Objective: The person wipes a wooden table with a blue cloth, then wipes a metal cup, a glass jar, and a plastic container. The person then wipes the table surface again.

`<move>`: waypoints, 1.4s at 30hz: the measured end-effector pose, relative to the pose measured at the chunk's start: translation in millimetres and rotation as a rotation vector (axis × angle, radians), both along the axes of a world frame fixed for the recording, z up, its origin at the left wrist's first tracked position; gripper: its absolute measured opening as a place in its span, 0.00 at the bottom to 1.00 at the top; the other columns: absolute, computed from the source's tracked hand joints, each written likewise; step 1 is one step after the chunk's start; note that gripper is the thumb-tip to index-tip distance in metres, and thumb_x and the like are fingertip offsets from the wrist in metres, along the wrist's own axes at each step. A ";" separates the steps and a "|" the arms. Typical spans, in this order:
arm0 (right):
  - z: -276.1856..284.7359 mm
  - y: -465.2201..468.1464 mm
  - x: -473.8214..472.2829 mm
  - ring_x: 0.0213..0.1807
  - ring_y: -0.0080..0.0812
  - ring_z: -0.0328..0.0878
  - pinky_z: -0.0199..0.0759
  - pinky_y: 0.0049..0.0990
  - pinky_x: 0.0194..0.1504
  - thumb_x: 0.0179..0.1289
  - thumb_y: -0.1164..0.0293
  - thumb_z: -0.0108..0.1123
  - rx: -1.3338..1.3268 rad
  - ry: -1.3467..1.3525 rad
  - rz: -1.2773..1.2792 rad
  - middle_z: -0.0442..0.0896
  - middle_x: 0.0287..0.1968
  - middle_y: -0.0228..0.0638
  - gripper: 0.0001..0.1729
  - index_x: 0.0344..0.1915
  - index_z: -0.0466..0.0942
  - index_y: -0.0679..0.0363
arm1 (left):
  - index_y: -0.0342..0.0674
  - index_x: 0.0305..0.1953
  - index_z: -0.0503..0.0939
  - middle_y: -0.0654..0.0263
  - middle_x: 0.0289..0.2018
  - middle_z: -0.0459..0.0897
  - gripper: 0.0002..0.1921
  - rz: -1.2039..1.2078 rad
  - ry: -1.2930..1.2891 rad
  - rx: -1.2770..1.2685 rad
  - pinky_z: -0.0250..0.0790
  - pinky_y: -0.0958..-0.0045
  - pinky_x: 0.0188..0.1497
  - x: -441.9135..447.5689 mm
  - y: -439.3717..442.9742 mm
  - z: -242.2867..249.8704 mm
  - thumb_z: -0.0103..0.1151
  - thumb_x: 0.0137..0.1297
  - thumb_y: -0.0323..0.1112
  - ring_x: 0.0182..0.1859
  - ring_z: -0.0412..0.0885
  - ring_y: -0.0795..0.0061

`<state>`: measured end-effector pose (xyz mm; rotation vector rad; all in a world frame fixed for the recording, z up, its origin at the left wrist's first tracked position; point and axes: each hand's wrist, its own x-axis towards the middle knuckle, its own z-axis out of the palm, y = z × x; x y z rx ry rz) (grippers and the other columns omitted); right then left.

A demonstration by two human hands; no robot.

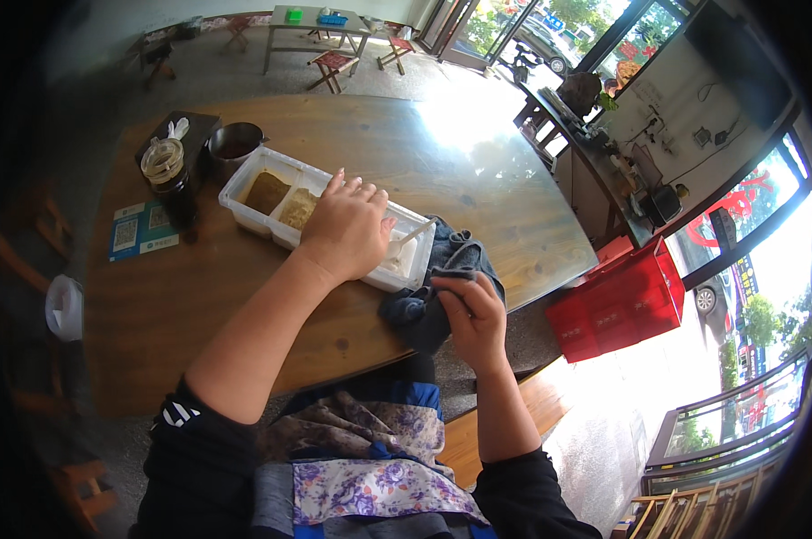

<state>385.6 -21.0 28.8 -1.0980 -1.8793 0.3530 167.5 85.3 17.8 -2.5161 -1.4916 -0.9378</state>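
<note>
A long white plastic seasoning box (pixel 244 217) with compartments stands on the wooden table. Brown powder (pixel 268 191) fills its left compartment, with coarser yellowish powder (pixel 299 207) beside it. At the right end, a spoon (pixel 416 234) leans in white seasoning (pixel 396 261). My left hand (pixel 347 232) lies across the middle of the box, fingers over its far rim, hiding part of the contents. Pinched in my right hand (pixel 474 315) is a dark grey-blue cloth (pixel 460 252). It is bunched against the box's right end and hangs over the table's near edge.
Left of the box are a dark bowl (pixel 236 143), a glass jar (pixel 166 168) with dark contents, a black tissue box (pixel 200 124) and cards with printed codes (pixel 143 229). A red box (pixel 621 303) stands beyond the table's right end. A wooden bench (pixel 537 404) is at lower right.
</note>
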 end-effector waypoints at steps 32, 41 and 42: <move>-43.2 4.6 -19.2 0.43 0.22 0.76 0.70 0.21 0.49 0.71 0.77 0.63 -0.124 0.283 -0.167 0.81 0.40 0.29 0.10 0.50 0.84 0.65 | 0.47 0.62 0.80 0.57 0.66 0.78 0.23 -0.263 -0.161 0.082 0.45 0.45 0.80 -37.2 11.1 0.6 0.64 0.65 0.30 0.73 0.69 0.56; -28.4 -15.3 -30.0 0.42 0.42 0.81 0.75 0.30 0.44 0.64 0.79 0.67 -0.054 0.167 0.050 0.80 0.42 0.42 0.12 0.48 0.84 0.63 | 0.40 0.73 0.64 0.41 0.69 0.69 0.35 -0.081 -0.657 -0.439 0.64 0.53 0.71 -35.2 38.8 -24.0 0.65 0.68 0.37 0.71 0.69 0.47; -26.5 -5.8 -31.3 0.43 0.41 0.81 0.75 0.30 0.45 0.64 0.78 0.68 -0.078 0.228 -0.027 0.80 0.41 0.41 0.12 0.48 0.84 0.62 | 0.39 0.75 0.62 0.40 0.68 0.71 0.36 -0.079 -0.652 -0.471 0.68 0.56 0.68 -43.5 43.2 -30.6 0.64 0.69 0.38 0.68 0.74 0.49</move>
